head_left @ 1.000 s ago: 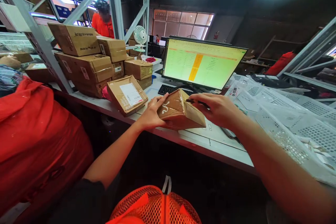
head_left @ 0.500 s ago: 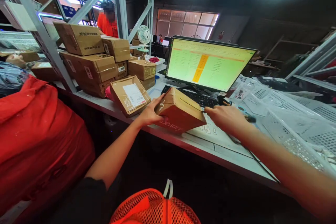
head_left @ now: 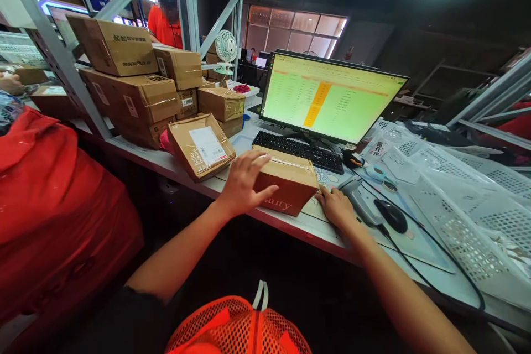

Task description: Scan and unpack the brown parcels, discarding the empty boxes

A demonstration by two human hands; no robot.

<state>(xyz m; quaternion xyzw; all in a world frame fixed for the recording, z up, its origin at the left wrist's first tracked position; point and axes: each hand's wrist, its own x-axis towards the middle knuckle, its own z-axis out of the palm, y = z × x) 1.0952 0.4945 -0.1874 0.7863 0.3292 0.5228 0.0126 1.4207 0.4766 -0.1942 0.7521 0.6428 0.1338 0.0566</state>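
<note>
A small cardboard box [head_left: 290, 185] with tape on top and red print on its front lies flat on the grey table edge [head_left: 315, 227], in front of the keyboard [head_left: 298, 150]. My left hand [head_left: 244, 182] grips its left end, fingers over the top and thumb on the front face. My right hand [head_left: 336, 207] rests low on the table at the box's right end, fingers stretched toward it and touching its lower corner. No pen shows in it. A grey barcode scanner [head_left: 357, 199] lies just right of that hand.
A lit monitor [head_left: 332, 97] stands behind the keyboard. A labelled parcel [head_left: 201, 145] leans beside stacked cartons [head_left: 128, 94] at the left. A black mouse [head_left: 390, 215], white perforated trays [head_left: 456, 177], a red sack [head_left: 50, 204] and an orange mesh basket [head_left: 240, 326] surround me. A person in orange [head_left: 164, 16] stands behind the rack.
The box went from tilted in both hands to flat on the table. My right hand left its top, swung right, then dropped to the table by its right end; the pen is gone from view.
</note>
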